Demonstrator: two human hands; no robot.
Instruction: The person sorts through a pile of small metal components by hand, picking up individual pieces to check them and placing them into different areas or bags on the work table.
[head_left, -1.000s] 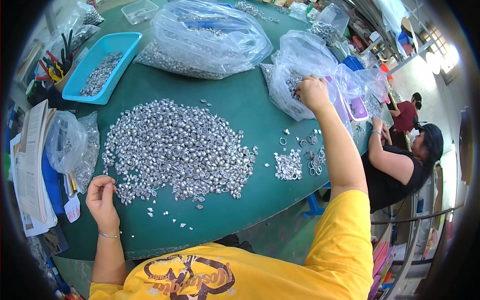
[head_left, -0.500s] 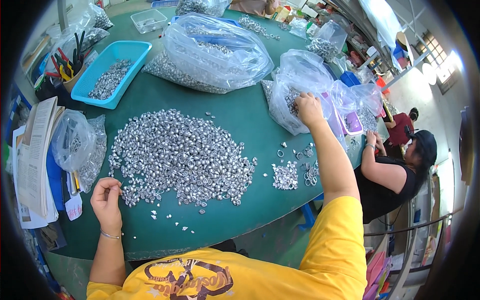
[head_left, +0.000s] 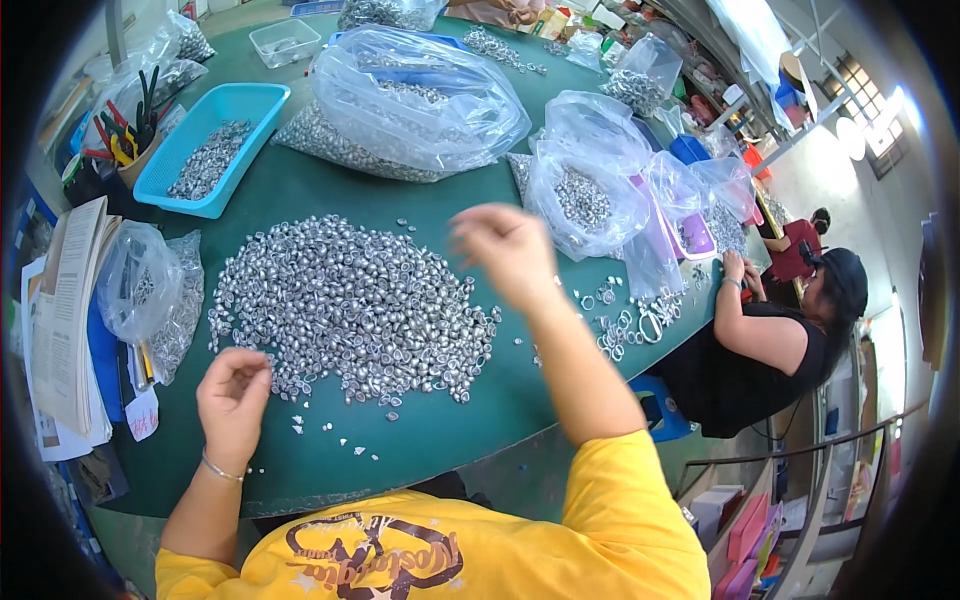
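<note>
A wide heap of small silver metal pieces (head_left: 350, 300), rounded and hollow, lies on the green table. At its lower left edge is my left hand (head_left: 234, 392), thumb and fingers curled together; whatever they pinch is too small to make out. Past the heap's right side, my right hand (head_left: 505, 250) hangs over the table, smeared by motion, so its fingers and contents cannot be read. Beyond it stands a clear plastic bag (head_left: 560, 215), its mouth spread, with more silver pieces inside. Several loose bits (head_left: 343, 443) lie in front of the heap.
Silver rings (head_left: 622, 330) lie to the right. A turquoise basket (head_left: 215, 205) and a large filled bag (head_left: 420, 130) stand behind the heap. Left are papers (head_left: 75, 320) and a tool cup (head_left: 145, 160). A co-worker in black (head_left: 770, 350) sits at the right edge.
My right hand has come out of the clear bag and swung left toward the heap. The left hand has shifted slightly right, still with curled fingers. The whole view has moved a little.
</note>
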